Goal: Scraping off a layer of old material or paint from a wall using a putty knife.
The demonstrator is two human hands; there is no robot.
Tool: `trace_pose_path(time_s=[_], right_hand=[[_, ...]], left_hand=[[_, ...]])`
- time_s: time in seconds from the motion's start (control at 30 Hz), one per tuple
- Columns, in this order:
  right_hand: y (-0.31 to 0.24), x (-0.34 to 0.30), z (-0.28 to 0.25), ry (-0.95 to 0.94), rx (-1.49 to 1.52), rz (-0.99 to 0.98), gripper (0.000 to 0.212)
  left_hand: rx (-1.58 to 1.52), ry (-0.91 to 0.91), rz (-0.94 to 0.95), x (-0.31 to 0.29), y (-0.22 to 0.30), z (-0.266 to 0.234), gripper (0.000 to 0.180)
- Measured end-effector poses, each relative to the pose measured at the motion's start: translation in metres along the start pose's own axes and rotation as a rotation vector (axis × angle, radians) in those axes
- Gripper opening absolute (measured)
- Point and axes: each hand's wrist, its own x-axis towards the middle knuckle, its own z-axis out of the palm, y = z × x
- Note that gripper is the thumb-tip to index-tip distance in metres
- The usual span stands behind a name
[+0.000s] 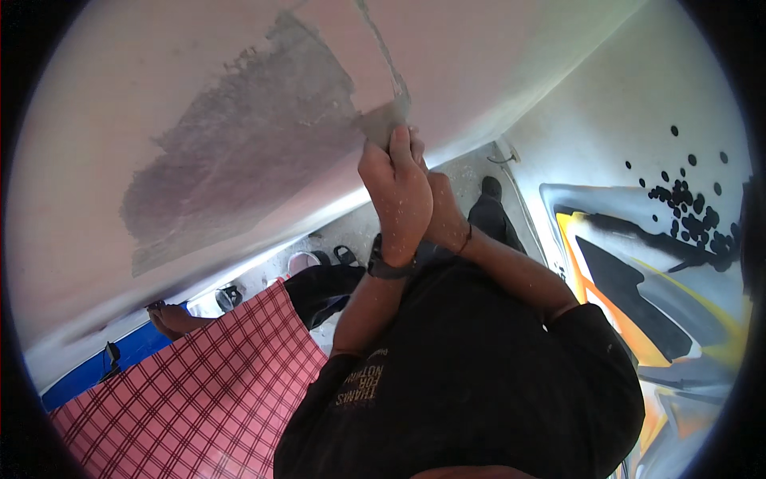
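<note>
We see a large pale, pinkish wall (511, 48) filling the upper view. To the right we find a second wall (662, 239), painted with black, yellow and orange shapes. Below, we look down on the worker's black T-shirt (479, 375); at lower left a co-worker wears a red checked shirt (199, 375).

On the pale wall spreads a broad grey patch (239, 132) with ragged edges. Up from near its right side runs a narrow grey strip (380, 40). We judge the work to be partway along: the patch looks broadly covered but uneven in tone, its borders are rough, and the strip seems unblended with the paler surface between them.

The worker's left hand (396, 191) pinches a flat grey scraper, or similar thin tool (380, 122), with thumb and fingers. The right hand (444, 209) is close against it, partly hidden; we cannot tell whether it grips too. The tool lies at the wall, between the patch's right edge and the strip's lower end.
</note>
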Motion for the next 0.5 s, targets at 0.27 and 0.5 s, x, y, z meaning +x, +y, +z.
trace_pose_path(time_s=[0.27, 0.5], right_hand=[[-0.005, -0.007, 0.0, -0.006, -0.025, -0.006, 0.017], [-0.007, -0.001, -0.004, 0.058, 0.085, 0.007, 0.018]], left_hand=[[0.094, -0.019, 0.038, -0.003, 0.002, -0.001, 0.026], [0.011, -0.036, -0.007, 0.003, 0.0, 0.004, 0.023]])
